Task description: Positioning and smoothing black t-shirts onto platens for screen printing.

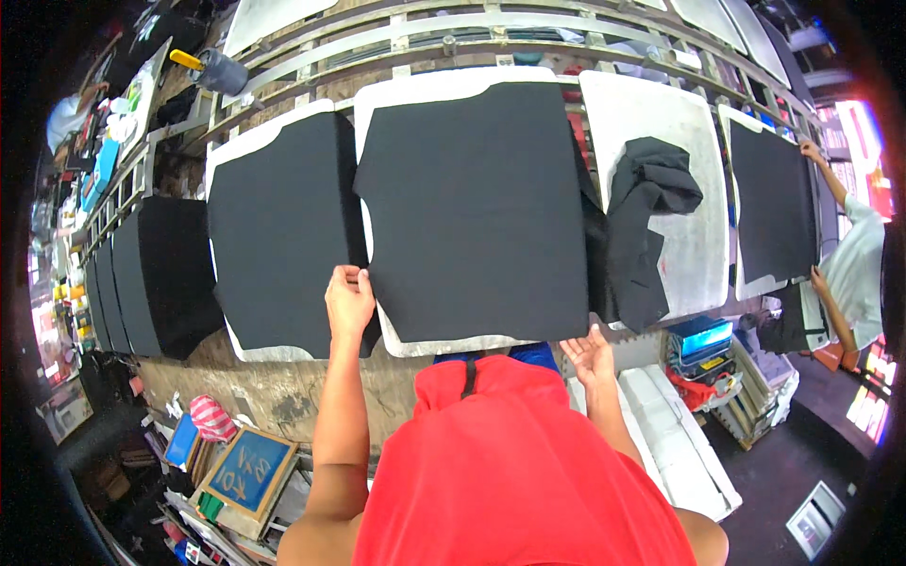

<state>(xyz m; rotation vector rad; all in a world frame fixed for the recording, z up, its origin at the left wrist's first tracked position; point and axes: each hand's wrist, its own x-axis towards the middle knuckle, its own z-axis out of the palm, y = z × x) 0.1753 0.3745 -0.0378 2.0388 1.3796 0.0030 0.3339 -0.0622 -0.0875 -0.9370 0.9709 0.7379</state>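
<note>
A black fabric panel (472, 208) lies nearly flat over a white board (453, 83) in front of me; the board's pale rim shows along the top, left and bottom. My left hand (349, 300) is closed, fingers pinching the panel's left edge near its lower corner. By the lower right corner is my right hand (589, 357), palm turned up and fingers apart, the thumb close to the fabric edge. Whether it touches the cloth I cannot tell. To the left, a second black panel (278, 217) covers another board.
Right of me, a crumpled black fabric piece (651, 189) lies on a pale board (698, 123). Further right, a person (854, 269) handles another black panel (776, 208). Metal rails (396, 38) run behind the boards. A grey pot (222, 72) stands at far left; white blocks (675, 443) sit behind my right arm.
</note>
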